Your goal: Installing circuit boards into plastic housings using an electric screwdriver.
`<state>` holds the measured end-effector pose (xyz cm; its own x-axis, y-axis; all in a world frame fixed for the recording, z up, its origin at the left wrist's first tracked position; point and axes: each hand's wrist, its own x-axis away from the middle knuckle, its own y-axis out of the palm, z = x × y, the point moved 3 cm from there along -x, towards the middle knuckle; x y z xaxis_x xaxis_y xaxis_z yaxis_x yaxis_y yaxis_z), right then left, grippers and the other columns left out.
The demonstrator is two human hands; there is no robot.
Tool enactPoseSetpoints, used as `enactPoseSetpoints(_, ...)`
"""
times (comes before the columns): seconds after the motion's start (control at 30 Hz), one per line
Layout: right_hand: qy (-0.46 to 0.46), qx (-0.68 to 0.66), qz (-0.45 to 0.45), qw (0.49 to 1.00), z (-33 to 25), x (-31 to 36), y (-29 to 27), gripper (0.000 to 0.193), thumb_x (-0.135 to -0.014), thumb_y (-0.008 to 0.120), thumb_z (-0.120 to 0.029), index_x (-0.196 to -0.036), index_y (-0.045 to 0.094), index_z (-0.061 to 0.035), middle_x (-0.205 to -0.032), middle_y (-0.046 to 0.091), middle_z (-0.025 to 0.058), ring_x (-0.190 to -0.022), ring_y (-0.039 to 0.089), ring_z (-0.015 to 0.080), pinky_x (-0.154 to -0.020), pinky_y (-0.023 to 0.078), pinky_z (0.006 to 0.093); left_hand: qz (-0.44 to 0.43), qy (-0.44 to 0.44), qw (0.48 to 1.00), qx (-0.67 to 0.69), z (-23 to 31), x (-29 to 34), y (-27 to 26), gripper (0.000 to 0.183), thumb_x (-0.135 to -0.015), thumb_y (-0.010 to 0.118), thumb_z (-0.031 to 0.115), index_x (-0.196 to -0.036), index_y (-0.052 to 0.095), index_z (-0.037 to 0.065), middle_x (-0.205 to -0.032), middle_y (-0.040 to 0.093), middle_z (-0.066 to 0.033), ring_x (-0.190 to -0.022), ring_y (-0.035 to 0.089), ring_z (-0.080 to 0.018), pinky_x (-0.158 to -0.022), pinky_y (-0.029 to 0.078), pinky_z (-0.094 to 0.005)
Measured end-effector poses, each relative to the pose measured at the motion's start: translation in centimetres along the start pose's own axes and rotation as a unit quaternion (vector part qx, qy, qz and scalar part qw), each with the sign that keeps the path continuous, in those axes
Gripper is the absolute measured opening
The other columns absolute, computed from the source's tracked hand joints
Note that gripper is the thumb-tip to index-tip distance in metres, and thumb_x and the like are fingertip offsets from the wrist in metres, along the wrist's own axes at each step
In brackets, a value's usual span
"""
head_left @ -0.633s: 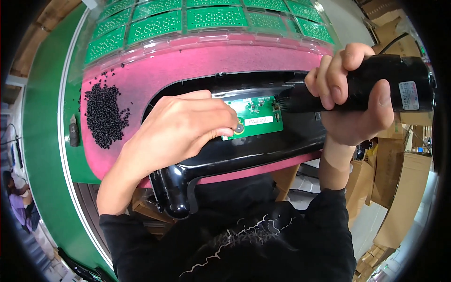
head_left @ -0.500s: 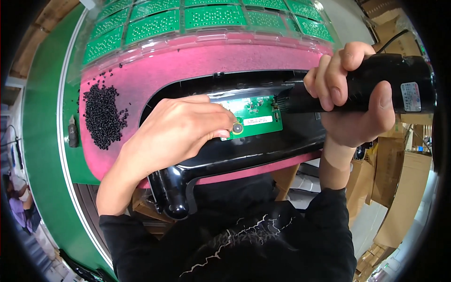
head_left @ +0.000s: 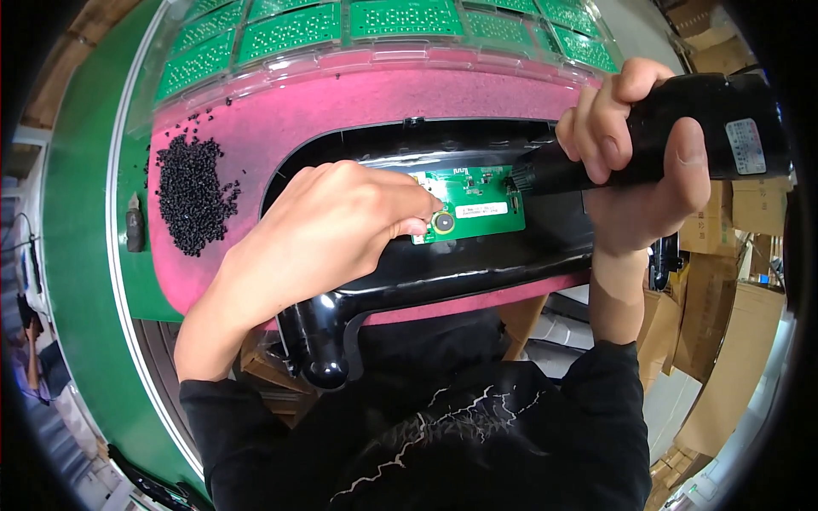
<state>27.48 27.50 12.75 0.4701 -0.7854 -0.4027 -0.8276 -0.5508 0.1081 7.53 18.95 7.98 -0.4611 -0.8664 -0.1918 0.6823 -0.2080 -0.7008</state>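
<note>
A green circuit board with a white label strip and a round dark buzzer lies inside a glossy black plastic housing. My left hand is closed, thumb and fingertips pinching the board's left end beside the buzzer; the fingertips' inner side is hidden. My right hand wraps round a black electric screwdriver, held sideways with a pale label near its back end. Its ribbed, tapered front reaches the board's upper right corner. Whether the tip touches the board, I cannot tell.
Many small black screws lie heaped on the pink mat at the left. Beyond the mat, clear trays hold green boards. A small dark tool sits on the green table. Cardboard boxes stand at the right.
The view has shifted slightly, so the housing and board appear a little higher and farther right. Both hands keep their hold, with the screwdriver still at the board's right end.
</note>
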Motion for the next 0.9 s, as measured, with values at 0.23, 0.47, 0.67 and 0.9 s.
enactPoseSetpoints(0.23, -0.051, -0.169, -0.014, 0.984, -3.5, 1.0, 1.4, 0.046, -0.083, 0.063, -0.047, -0.104, 0.053, -0.0082, -0.071, 0.052, -0.0043, -0.057, 0.046, 0.0074, -0.06, 0.036, 0.0257, 0.036, 0.072, 0.996, -0.038, 0.4, -0.1, -0.4, 0.013, -0.082, 0.073, 0.012, -0.087, 0.066, 0.002, -0.083, 0.07, -0.0086, -0.075, 0.069, -0.0283, -0.062, 0.055, -0.0349)
enactPoseSetpoints(0.47, -0.089, -0.281, -0.017, 0.955, -4.3, 1.5, 2.9, 0.042, -0.072, 0.075, -0.036, -0.096, 0.05, -0.0122, -0.065, 0.056, -0.0057, -0.054, 0.054, 0.0065, -0.062, 0.044, 0.0246, 0.106, 0.103, 0.987, -0.06, 0.5, 0.7, -1.1, 0.019, -0.076, 0.078, 0.015, -0.081, 0.065, 0.002, -0.08, 0.068, -0.0088, -0.066, 0.066, -0.0278, -0.056, 0.053, -0.0346)
enactPoseSetpoints(0.67, -0.101, -0.261, -0.013, 0.96, -3.9, 1.3, 3.8, 0.043, -0.072, 0.076, -0.037, -0.096, 0.05, -0.0128, -0.064, 0.056, -0.006, -0.053, 0.055, 0.0062, -0.06, 0.045, 0.0236, 0.125, 0.121, 0.982, -0.071, 0.3, 0.8, -1.2, 0.02, -0.076, 0.079, 0.015, -0.081, 0.065, 0.002, -0.08, 0.067, -0.0097, -0.064, 0.065, -0.0285, -0.054, 0.052, -0.0359)
enactPoseSetpoints(0.9, -0.091, -0.204, -0.047, 0.974, -3.4, 0.4, 4.7, 0.047, -0.075, 0.075, -0.043, -0.099, 0.05, -0.0114, -0.067, 0.056, -0.006, -0.053, 0.052, 0.0056, -0.057, 0.041, 0.0221, 0.051, 0.049, 0.993, -0.093, 0.2, 0.8, -1.2, 0.016, -0.081, 0.074, 0.015, -0.085, 0.065, 0.003, -0.079, 0.066, -0.0099, -0.067, 0.065, -0.0301, -0.056, 0.051, -0.0376)
